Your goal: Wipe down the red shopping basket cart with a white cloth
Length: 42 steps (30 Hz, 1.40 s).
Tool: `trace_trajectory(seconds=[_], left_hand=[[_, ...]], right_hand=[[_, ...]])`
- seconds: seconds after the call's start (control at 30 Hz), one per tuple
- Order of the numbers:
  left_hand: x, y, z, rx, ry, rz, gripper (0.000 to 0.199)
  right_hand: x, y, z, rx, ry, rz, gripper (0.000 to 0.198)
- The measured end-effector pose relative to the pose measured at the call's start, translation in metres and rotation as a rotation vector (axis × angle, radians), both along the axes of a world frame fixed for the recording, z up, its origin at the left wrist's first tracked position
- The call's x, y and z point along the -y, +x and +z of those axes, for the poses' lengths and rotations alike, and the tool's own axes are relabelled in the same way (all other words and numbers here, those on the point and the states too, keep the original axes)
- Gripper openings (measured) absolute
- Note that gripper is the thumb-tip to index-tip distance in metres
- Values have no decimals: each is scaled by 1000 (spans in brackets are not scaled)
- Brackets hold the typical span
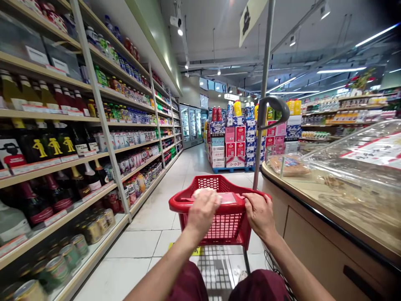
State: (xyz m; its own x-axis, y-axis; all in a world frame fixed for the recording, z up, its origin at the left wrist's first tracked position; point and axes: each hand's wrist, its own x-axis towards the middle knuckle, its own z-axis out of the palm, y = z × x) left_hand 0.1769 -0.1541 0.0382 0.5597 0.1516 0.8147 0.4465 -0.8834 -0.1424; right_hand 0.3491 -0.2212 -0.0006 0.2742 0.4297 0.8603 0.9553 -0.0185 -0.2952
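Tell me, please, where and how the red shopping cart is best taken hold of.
Probably by the red handlebar, from the near side, a hand toward each end: it runs crosswise along the near edge, where the right hand curls over it.

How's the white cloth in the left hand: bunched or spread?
Bunched: the white cloth shows as a small, lumpy wad at the left hand, by the red cart handle.
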Motion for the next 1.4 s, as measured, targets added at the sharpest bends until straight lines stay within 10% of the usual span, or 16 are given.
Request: trace_trajectory(seconds=[0.27, 0.5, 0.8, 1.07, 1.4], left_hand=[[-5, -10, -2, -95, 48, -47, 27], [-47, -78, 9, 18, -237, 211, 23], [-19, -61, 0, 38, -172, 219, 24], [-32, -103, 2, 99, -190, 185, 25], [-13, -40, -4, -31, -102, 92, 24]], right_hand=[[-11, -35, 1, 67, -6, 48, 32], [-24, -33, 2, 37, 45, 132, 30], [-22, -30, -2, 55, 106, 93, 26], [-11, -73, 1, 150, -2, 110, 30], [-28, -11, -4, -1, 27, 181, 32]])
